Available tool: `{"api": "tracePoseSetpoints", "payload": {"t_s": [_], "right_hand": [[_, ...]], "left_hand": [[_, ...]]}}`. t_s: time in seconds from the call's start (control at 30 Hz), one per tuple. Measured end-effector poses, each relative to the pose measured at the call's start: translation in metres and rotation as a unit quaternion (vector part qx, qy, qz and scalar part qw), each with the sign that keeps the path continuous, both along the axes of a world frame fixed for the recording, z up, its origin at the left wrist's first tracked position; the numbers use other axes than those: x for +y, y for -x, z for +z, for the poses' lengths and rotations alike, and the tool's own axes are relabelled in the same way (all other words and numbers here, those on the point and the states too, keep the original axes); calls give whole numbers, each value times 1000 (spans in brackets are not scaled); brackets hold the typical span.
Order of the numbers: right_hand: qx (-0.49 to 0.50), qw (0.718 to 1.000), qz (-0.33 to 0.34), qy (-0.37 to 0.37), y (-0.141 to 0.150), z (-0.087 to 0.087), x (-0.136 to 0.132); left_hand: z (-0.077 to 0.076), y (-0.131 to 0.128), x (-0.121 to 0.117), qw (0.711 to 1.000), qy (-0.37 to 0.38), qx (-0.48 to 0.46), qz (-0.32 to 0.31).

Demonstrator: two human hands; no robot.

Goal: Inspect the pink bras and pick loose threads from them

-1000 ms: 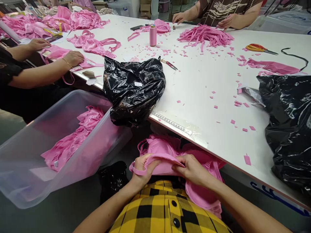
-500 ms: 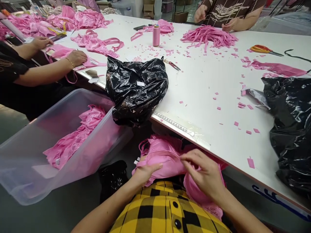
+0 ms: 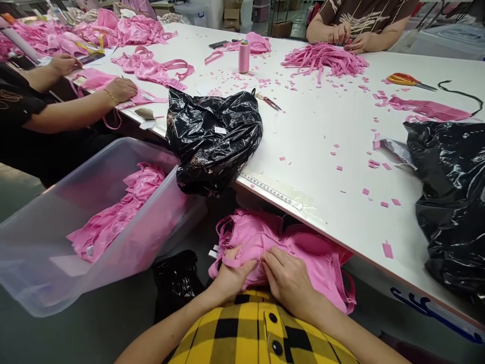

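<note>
A pink bra point(image 3: 314, 253) lies across my lap, under the table's front edge, its cups and straps loosely spread. My left hand point(image 3: 232, 275) grips its left part, with the thumb on top and fingers around the fabric. Close beside it, my right hand point(image 3: 286, 275) pinches the bra's fabric between thumb and fingertips near the middle. Whether something small is also in that pinch, I cannot make out. White tags point(image 3: 213, 252) stick out at the bra's left side.
A clear plastic bin point(image 3: 34, 242) with pink bras stands at my left. Black plastic bags point(image 3: 214, 146) sit on the table point(image 3: 303, 131), along with a pink thread spool point(image 3: 244, 56), orange-handled scissors point(image 3: 411, 81) and pink scraps. Two co-workers handle pink pieces at the left and far side.
My right hand has come left and down to the fabric beside my left hand. The bra's right part now lies flatter and further out. The far co-worker's hands have come closer together.
</note>
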State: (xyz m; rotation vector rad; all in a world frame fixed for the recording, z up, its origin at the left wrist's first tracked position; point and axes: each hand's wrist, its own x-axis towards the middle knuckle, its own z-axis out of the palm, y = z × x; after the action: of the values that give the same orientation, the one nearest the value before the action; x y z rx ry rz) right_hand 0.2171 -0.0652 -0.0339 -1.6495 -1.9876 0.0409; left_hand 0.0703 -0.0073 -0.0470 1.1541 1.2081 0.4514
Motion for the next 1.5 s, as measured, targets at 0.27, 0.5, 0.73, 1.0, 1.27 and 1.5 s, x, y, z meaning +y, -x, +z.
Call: {"api": "tracePoseSetpoints", "payload": {"t_s": [0.27, 0.5, 0.73, 1.0, 1.27, 1.5], "right_hand": [[93, 992, -8, 81, -15, -4, 1], [91, 994, 32, 58, -6, 1, 5], [58, 993, 84, 66, 6, -1, 15], [28, 992, 92, 87, 15, -11, 18], [56, 992, 78, 79, 1, -7, 16], [54, 993, 86, 59, 14, -10, 16]], "left_hand": [[19, 20, 13, 989, 9, -60, -138], [4, 32, 7, 991, 66, -103, -60], [4, 25, 4, 994, 38, -90, -48], [-3, 21, -1, 997, -36, -30, -63], [6, 23, 3, 996, 3, -71, -46], [-2, 14, 0, 997, -17, -66, -32]]}}
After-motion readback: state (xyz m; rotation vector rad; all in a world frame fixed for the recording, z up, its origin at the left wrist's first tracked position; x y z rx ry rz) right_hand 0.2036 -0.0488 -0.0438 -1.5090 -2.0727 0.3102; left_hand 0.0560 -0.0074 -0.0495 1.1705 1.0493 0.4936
